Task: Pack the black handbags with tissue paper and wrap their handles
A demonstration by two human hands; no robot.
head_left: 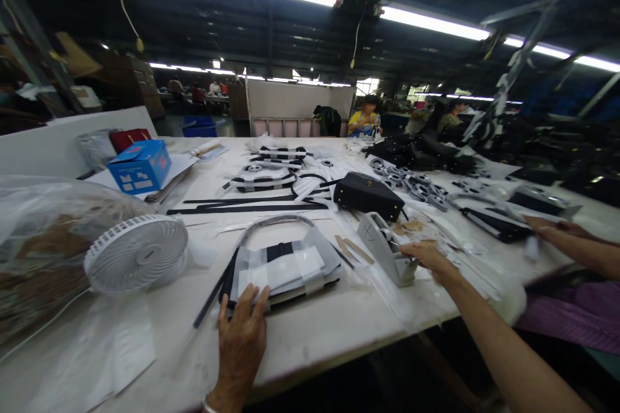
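A black handbag [278, 300] lies flat before me, wrapped in white paper [295, 271] and held by pale strips. Its handle [276, 219], covered in grey wrapping, arches away at the back. My left hand [243, 329] rests on the bag's near left edge, fingers spread and flat on the wrapping. To the right stands a grey tape dispenser [380, 248] on the table. My right hand [431, 258] is at its right end, fingers pinched together on the tape; the strip itself is hard to make out.
A white fan [138, 251], a large plastic bag [43, 239] and a blue box [140, 166] stand left. Behind lie black straps [252, 206], wrapped bags [266, 177], a black box-shaped bag [368, 195] and tape rolls [411, 182]. A co-worker's arms [576, 239] reach in at right.
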